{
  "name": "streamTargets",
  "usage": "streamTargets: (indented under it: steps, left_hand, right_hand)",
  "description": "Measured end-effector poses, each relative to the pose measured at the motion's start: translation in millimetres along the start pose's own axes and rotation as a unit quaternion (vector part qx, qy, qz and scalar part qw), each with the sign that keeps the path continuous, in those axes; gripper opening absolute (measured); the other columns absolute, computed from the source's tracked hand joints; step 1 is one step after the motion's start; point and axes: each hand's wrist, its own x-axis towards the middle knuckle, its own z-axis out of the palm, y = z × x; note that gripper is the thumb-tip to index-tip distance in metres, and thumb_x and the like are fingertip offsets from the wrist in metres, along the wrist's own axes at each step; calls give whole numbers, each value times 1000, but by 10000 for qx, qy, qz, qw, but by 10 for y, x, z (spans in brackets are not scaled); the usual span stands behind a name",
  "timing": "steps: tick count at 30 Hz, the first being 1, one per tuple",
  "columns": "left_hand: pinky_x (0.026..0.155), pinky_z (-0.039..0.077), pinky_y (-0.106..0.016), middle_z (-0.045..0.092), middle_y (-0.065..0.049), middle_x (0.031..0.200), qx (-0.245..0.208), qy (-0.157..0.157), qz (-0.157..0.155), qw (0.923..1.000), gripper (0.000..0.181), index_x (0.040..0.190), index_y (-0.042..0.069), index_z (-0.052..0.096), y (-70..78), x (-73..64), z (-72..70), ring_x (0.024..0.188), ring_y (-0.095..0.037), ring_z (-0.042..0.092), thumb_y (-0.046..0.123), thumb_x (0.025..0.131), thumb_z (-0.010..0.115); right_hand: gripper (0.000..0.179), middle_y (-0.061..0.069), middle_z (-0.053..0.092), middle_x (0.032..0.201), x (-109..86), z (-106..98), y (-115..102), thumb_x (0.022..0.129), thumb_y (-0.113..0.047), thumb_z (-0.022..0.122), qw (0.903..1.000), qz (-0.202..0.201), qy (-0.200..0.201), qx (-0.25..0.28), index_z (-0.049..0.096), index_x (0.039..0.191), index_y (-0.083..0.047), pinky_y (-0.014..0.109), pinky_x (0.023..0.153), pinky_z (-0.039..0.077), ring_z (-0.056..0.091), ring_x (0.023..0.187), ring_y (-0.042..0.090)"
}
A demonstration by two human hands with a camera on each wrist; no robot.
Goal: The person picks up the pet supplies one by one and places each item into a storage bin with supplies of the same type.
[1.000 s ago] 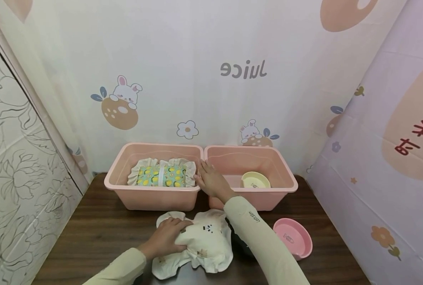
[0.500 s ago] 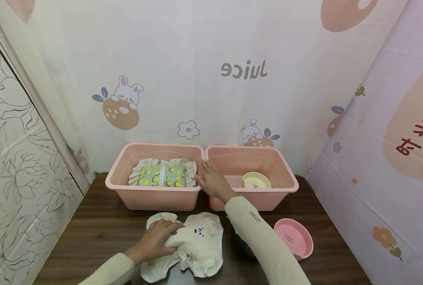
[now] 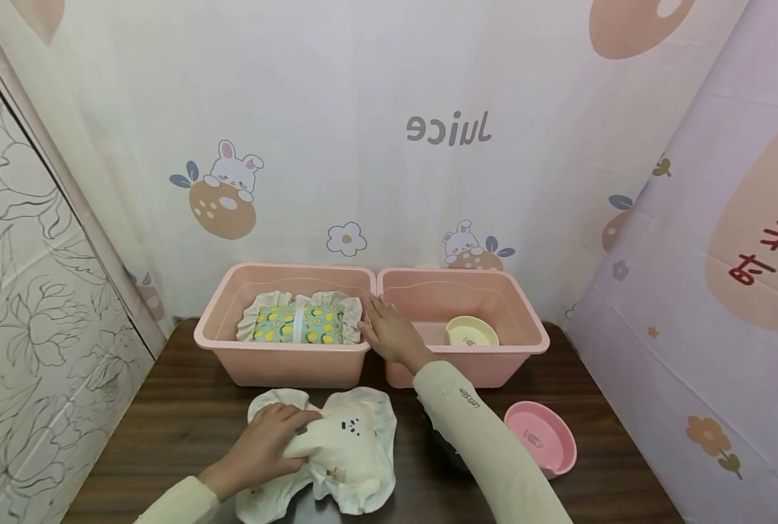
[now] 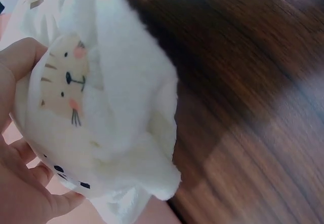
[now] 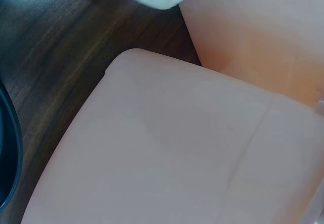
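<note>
A white, ruffle-edged soft cloth piece (image 3: 352, 455) printed with small animal faces lies over the table front. My left hand (image 3: 264, 445) grips it at its left part, with thumb and fingers bunching the fabric. In the left wrist view the fingers curl against the printed cloth (image 4: 121, 92), and the dark wood shows beside it. My right hand (image 3: 395, 335) reaches to where the two pink bins meet, fingers fairly straight, resting on the rim. The right wrist view does not show this hand plainly; it shows a bin wall (image 5: 152, 133).
A frilled lemon-print bundle with a white band (image 3: 300, 324) lies in the left pink bin (image 3: 284, 367). The right pink bin (image 3: 513, 367) holds a pale yellow bowl (image 3: 471, 331). A pink bowl (image 3: 541, 439) stands right of my forearm, which partly hides a dark bowl (image 3: 450, 455).
My left hand has moved left across the table, drawing the white cloth piece with it. The right hand stays at the bin rims.
</note>
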Motion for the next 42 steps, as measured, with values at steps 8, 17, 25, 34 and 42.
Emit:
streamTargets:
  steps: [8,17,25,34,42]
  left_hand:
    - [93,41,-49,61,11,107,340,238,96,9991,67,127,27,59,27,-73,-218,105,-17,54,27,65,83]
    - [90,41,-42,61,10,105,813,762,426,9929,71,123,25,62,59,-116,-459,101,-15,54,23,55,84]
    - [89,40,-41,62,8,104,1004,1191,702,9853,71,120,23,65,56,-122,-655,99,-15,55,25,52,83]
    - [91,39,-42,63,4,105,1111,1194,609,9847,70,122,21,64,4,-100,-964,100,-19,55,25,55,83]
    - [90,39,-44,62,4,106,1192,1237,676,9828,70,124,23,62,-24,-69,-1172,100,-19,54,24,58,83]
  right_hand:
    - [63,14,20,158,-22,-17,1,104,-41,33,10000,-61,0,77,14,154,-9,43,118,17,18,146,31]
    - [63,15,22,157,-38,-36,-7,104,-41,32,9999,-92,32,48,12,155,-11,44,117,19,19,145,32]
    - [63,15,23,157,-38,-34,-18,104,-40,33,9999,-76,73,70,13,155,-11,43,118,18,18,145,32]
    - [62,14,21,158,-35,-40,-22,104,-37,36,9999,-54,50,84,14,155,-10,42,118,18,17,146,30]
    - [62,16,22,157,-27,-18,-1,104,-39,34,9999,-99,53,63,15,154,-8,43,118,19,17,146,31]
